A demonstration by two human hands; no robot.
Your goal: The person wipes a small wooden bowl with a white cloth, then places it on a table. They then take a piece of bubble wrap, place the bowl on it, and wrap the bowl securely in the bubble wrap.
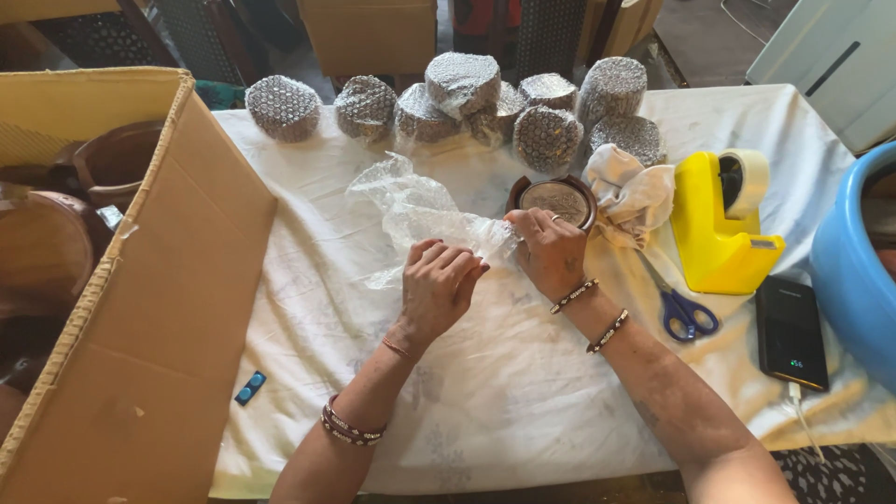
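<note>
Both our hands pinch one sheet of bubble wrap (420, 210) near the table's middle: left hand (439, 285) closed on its near end, right hand (551, 250) apparently gripping it beside the round wooden dish (557, 198), just beyond the right hand's fingers.

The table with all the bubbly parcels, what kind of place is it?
Probably a home packing table. Both hands grip bubble wrap, finished wrapped bundles line the back, and a yellow tape dispenser and cardboard box stand close.
</note>
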